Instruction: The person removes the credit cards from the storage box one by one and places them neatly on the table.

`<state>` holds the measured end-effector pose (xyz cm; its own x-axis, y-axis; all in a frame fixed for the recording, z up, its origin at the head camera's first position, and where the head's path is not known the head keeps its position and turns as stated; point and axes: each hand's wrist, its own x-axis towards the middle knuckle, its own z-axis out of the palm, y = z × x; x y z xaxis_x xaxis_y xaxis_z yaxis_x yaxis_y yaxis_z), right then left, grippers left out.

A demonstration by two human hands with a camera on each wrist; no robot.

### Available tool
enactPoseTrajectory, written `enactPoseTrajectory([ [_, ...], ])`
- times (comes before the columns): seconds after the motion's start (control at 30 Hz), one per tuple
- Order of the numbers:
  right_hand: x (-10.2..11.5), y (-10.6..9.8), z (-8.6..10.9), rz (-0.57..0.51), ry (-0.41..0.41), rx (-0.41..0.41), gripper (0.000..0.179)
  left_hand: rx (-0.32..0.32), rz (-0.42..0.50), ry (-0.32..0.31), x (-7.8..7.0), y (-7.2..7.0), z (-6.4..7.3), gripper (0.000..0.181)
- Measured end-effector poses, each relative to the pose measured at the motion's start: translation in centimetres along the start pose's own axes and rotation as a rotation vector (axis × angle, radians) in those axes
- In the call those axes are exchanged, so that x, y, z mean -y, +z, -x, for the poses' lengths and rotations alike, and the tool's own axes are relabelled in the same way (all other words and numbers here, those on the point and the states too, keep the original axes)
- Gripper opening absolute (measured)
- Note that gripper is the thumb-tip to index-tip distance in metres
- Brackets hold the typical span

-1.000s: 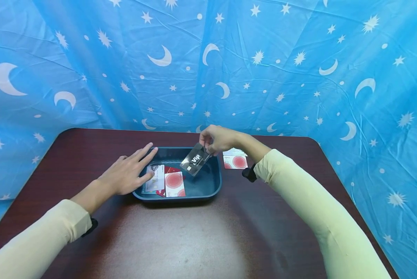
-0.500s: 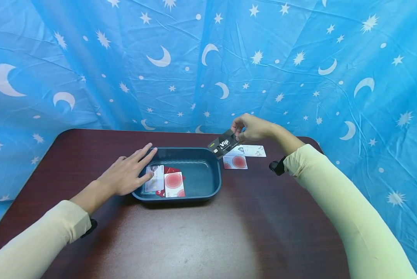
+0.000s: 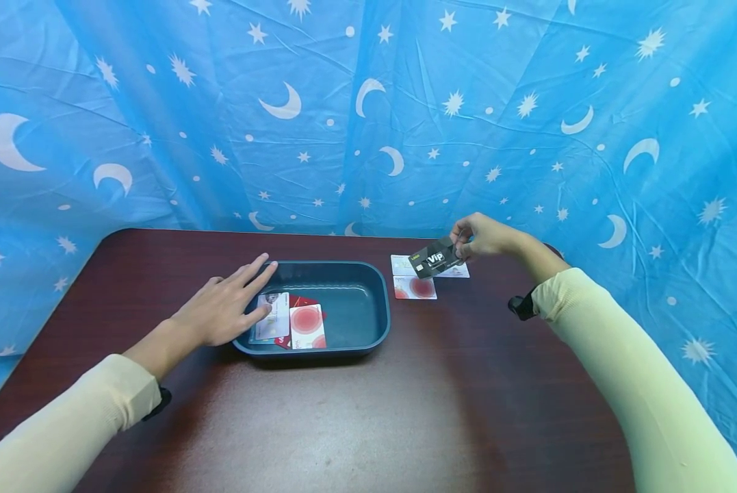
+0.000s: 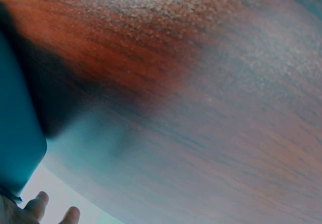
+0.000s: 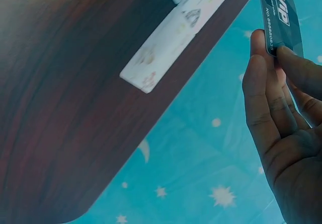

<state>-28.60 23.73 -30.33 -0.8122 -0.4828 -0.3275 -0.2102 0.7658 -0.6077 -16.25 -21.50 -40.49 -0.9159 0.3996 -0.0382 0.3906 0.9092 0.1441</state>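
Observation:
My right hand (image 3: 482,236) pinches a black VIP card (image 3: 434,259) between thumb and fingers, tilted above the cards right of the tray. In the right wrist view, the thumb presses one end of the VIP card (image 5: 282,15). Beneath it lie a white card with a red circle (image 3: 415,288) and white cards (image 3: 459,271), partly hidden. My left hand (image 3: 223,308) lies over the left end of a dark blue tray (image 3: 373,346), fingers spread. Inside the tray are a pale card (image 3: 274,316), a red-circle card (image 3: 307,325) and partly covered red cards.
The dark wooden table (image 3: 343,424) has a rounded far edge. Behind it hangs a blue curtain (image 3: 319,171) with white moons and stars. In the left wrist view, the tray's outer wall (image 4: 17,118) stands at the left edge.
My right hand has carried the black VIP card rightward, from over the tray to above the cards on the table. My left hand has stayed at the tray's left end.

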Motion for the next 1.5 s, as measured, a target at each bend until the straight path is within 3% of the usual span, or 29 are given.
enactPoseTrajectory([
  [0.7,-6.9,1.7,1.5,-0.117,0.090,0.019,0.011,-0.009,-0.003,0.002,0.0,0.0,0.0,0.079],
  [1.27,-8.9,3.4,1.7,-0.239,0.252,-0.009,0.017,0.000,0.008,-0.007,0.0,0.0,0.0,0.079],
  [1.5,-9.9,3.8,1.7,-0.226,0.280,-0.011,0.018,-0.002,-0.001,-0.001,0.1,0.0,-0.1,0.080],
])
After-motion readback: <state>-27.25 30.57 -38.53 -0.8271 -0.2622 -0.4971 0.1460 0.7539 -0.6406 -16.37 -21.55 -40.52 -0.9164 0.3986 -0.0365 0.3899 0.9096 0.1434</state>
